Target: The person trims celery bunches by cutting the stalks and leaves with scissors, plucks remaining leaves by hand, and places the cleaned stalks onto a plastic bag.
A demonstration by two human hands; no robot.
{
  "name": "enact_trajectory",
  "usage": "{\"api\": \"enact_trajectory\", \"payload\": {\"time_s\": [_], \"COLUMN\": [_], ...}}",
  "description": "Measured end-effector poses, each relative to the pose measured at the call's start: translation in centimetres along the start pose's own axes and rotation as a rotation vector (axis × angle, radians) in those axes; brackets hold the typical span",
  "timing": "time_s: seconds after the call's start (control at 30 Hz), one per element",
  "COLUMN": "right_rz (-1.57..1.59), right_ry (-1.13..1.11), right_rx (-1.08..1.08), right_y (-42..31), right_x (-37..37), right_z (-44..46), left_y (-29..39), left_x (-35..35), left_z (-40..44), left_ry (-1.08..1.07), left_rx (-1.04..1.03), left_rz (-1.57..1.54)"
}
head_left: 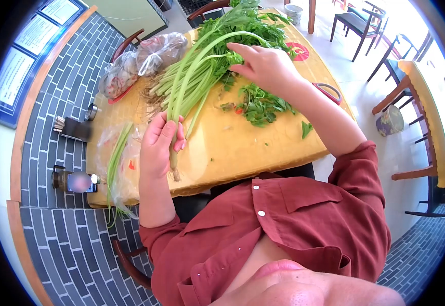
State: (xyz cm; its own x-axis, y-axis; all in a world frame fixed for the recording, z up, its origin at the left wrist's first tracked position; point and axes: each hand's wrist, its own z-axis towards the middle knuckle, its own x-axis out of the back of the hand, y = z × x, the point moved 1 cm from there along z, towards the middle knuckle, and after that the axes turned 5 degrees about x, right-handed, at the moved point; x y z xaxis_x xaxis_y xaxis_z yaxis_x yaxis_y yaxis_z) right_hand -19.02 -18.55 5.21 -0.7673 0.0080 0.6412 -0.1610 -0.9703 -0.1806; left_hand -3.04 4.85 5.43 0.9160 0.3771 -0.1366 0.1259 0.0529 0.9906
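Observation:
My left hand point(161, 140) is closed around the lower part of a pale green celery stalk point(181, 94), whose root end points down toward me. The stalk leans up and away, its leafy top arching to the right. At that top is my right hand point(266, 64), thumb and index finger apart beside the green leaves. Behind both hands lies a big bunch of celery point(199, 79), roots to the left and leaves to the far side. A pile of plucked celery leaves point(260, 107) rests under my right forearm.
On the yellow-covered table point(232, 153) are a plastic bag with celery stems point(118, 160) at left and filled plastic bags point(161, 51) farther back. Red-handled scissors point(328, 93) lie near the right edge. A phone point(81, 182) stands by the brick wall. Chairs and a bucket point(389, 121) are at right.

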Motion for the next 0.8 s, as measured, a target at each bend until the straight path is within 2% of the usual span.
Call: {"api": "enact_trajectory", "payload": {"time_s": [0.07, 0.2, 0.3, 0.4, 0.5, 0.57, 0.67, 0.77, 0.8], "right_rz": [-0.117, -0.152, -0.077, 0.013, 0.265, 0.295, 0.270, 0.128, 0.169], "right_ry": [0.023, -0.025, 0.030, 0.182, -0.098, -0.244, -0.070, -0.048, -0.023], "right_rx": [0.075, 0.172, 0.162, 0.308, 0.048, -0.064, 0.138, 0.183, 0.134], "right_y": [-0.1, 0.9, 1.3, 2.0, 2.3, 2.3, 3.0, 2.7, 2.9], "right_x": [-0.8, -2.4, -2.6, -2.8, -2.4, -1.9, -2.4, -2.7, -2.9], "right_z": [0.4, 0.2, 0.0, 0.2, -0.2, -0.3, -1.0, -1.4, -1.6], "left_y": [0.0, -0.1, -0.2, -0.2, -0.3, -0.2, -0.2, -0.2, -0.3], "left_x": [-0.2, -0.2, 0.0, -0.1, -0.1, 0.2, 0.4, 0.1, 0.0], "left_z": [-0.1, -0.6, -0.7, -0.7, -0.6, -0.9, -1.2, -1.2, -1.3], "left_ry": [-0.017, -0.030, -0.025, -0.031, -0.026, -0.008, -0.011, -0.030, -0.017], "left_rx": [0.001, 0.003, 0.009, 0.015, 0.028, 0.035, 0.028, 0.030, 0.049], "left_rz": [-0.004, 0.008, 0.023, 0.033, 0.058, 0.079, 0.090, 0.082, 0.081]}}
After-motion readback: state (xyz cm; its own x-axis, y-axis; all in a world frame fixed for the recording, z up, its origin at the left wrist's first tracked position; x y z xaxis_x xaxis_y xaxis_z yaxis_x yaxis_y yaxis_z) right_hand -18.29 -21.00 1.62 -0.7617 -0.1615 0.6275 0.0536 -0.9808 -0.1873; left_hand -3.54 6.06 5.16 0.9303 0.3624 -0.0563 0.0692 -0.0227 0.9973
